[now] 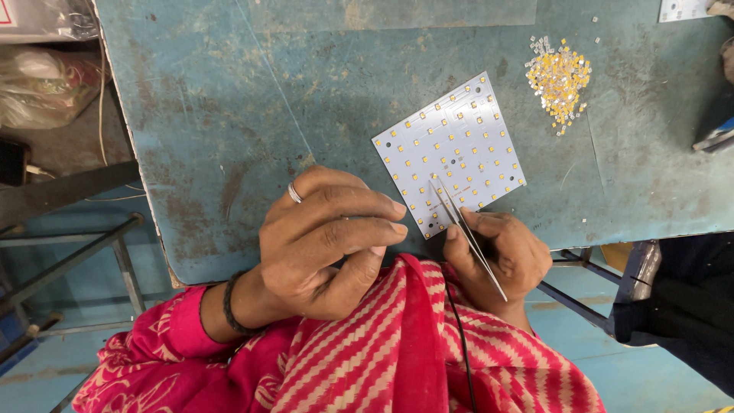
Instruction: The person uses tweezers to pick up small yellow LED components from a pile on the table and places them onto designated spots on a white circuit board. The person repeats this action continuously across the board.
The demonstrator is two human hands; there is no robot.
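Observation:
A white square circuit board [451, 149] dotted with small yellow chips lies tilted on the worn blue table [252, 99]. My right hand [501, 256] grips metal tweezers [466, 233], whose tips rest on the board's near edge. My left hand [325, 241], with a ring on one finger and a dark band at the wrist, lies at the table's near edge. Its fingertips reach toward the board's near left corner, and I see nothing held in it. A loose pile of tiny yellow chips [558, 76] sits beyond the board at the far right.
A dark object [715, 138] lies at the table's right edge. Plastic bags [42, 84] and a cable sit on a surface to the left, with a metal frame [69, 256] below. Red patterned cloth [382, 352] covers my lap.

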